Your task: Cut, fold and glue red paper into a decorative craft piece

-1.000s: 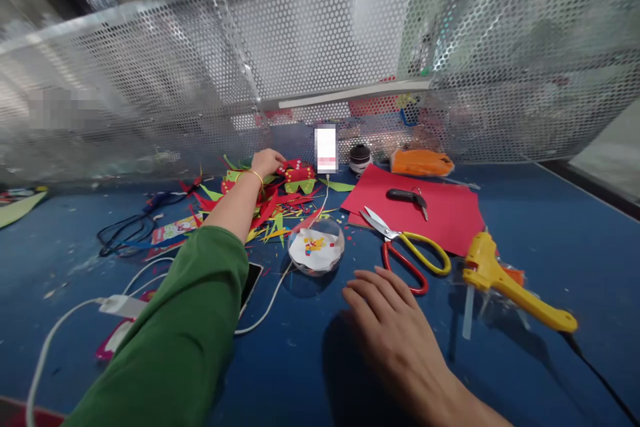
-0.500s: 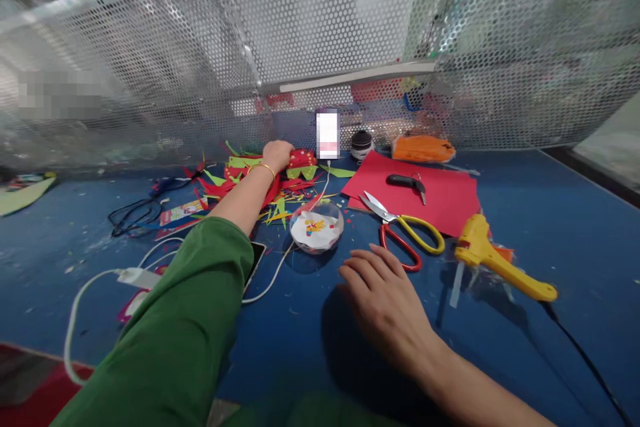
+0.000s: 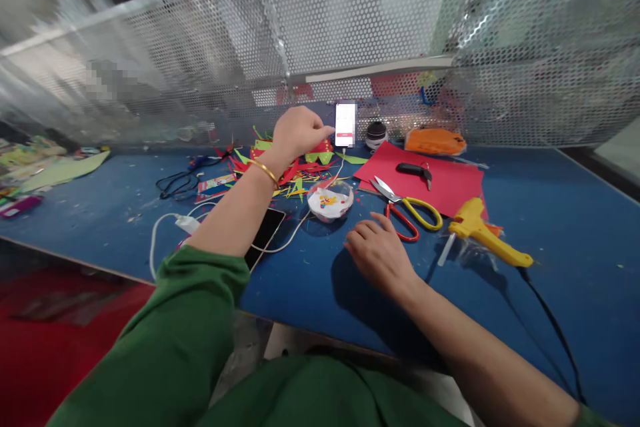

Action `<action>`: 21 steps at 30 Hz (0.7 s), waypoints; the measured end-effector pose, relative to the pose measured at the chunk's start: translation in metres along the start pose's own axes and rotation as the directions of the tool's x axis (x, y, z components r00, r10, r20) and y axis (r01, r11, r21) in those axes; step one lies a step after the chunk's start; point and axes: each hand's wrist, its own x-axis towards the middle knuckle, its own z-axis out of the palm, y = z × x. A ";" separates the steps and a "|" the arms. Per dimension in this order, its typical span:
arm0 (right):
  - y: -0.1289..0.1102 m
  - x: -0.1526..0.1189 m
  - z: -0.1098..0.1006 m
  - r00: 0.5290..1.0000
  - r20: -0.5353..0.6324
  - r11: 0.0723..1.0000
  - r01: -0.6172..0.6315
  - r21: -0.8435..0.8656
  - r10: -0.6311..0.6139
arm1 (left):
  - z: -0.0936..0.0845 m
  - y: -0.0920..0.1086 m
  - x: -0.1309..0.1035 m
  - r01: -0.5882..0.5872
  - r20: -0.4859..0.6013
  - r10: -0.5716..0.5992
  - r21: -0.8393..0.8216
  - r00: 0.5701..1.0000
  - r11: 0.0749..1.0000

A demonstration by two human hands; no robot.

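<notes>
My left hand (image 3: 299,132) reaches over a heap of red and green paper scraps (image 3: 295,177). One finger stretches toward the lit phone (image 3: 345,124), which stands upright against the mesh. The other fingers curl under, partly hidden, and I see nothing held. Behind this hand, a red and lime paper piece with yellow dots (image 3: 319,152) is partly covered. My right hand (image 3: 380,251) is above the table, empty, fingers loosely bent and apart. Close to it are scissors (image 3: 403,203) with one red and one yellow handle, and a clear bowl (image 3: 330,201) holding white paper and small coloured bits.
Red paper sheets (image 3: 450,180) lie under a black-handled key (image 3: 415,170). A yellow glue gun (image 3: 480,230) rests at right with its black cord. A dark phone (image 3: 267,232) and white cable are under my left forearm. Perforated metal mesh (image 3: 360,20) borders the table's back.
My left hand has risen off the dotted paper piece and moved right toward the lit phone. My right hand stays near the scissors. The view has shifted, showing more of the table's front edge.
</notes>
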 end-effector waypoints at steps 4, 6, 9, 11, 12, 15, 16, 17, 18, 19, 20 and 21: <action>0.000 -0.002 0.004 0.999 0.046 0.999 0.028 -0.018 -0.027 | -0.031 -0.005 -0.060 -0.036 -0.231 -0.004 -0.168 0.973 0.985; 0.001 -0.003 0.008 0.997 0.072 0.999 0.039 -0.021 -0.037 | -0.041 -0.017 -0.086 0.007 -0.310 -0.070 -0.198 0.948 0.980; 0.001 -0.005 0.014 0.993 0.106 0.998 0.057 -0.017 -0.054 | -0.047 -0.038 -0.113 0.200 -0.323 -0.246 -0.170 0.914 0.965; 0.001 -0.006 0.016 0.991 0.120 0.998 0.067 -0.016 -0.065 | -0.045 -0.054 -0.122 0.357 -0.232 -0.360 -0.054 0.904 0.932; 0.001 -0.006 0.016 0.990 0.125 0.997 0.071 -0.017 -0.068 | -0.043 -0.062 -0.123 0.406 -0.158 -0.399 0.019 0.904 0.914; 0.000 -0.007 0.017 0.988 0.135 0.997 0.075 -0.022 -0.071 | -0.028 -0.088 -0.122 0.441 0.037 -0.451 0.148 0.892 0.885; 0.000 -0.007 0.017 0.988 0.137 0.997 0.075 -0.023 -0.072 | -0.022 -0.097 -0.121 0.453 0.075 -0.470 0.170 0.879 0.875; 0.000 -0.007 0.016 0.988 0.139 0.997 0.077 -0.024 -0.073 | -0.016 -0.106 -0.119 0.472 0.111 -0.497 0.195 0.860 0.860; 0.000 -0.007 0.016 0.987 0.141 0.997 0.079 -0.025 -0.074 | -0.010 -0.115 -0.117 0.492 0.146 -0.527 0.221 0.837 0.842; 0.000 -0.007 0.016 0.987 0.142 0.996 0.081 -0.026 -0.077 | -0.005 -0.124 -0.115 0.510 0.177 -0.554 0.243 0.813 0.825; 0.000 -0.007 0.016 0.987 0.143 0.996 0.084 -0.028 -0.079 | 0.000 -0.132 -0.114 0.524 0.203 -0.577 0.261 0.791 0.811; 0.000 -0.007 0.016 0.986 0.143 0.996 0.086 -0.030 -0.081 | 0.004 -0.140 -0.114 0.537 0.217 -0.595 0.273 0.774 0.798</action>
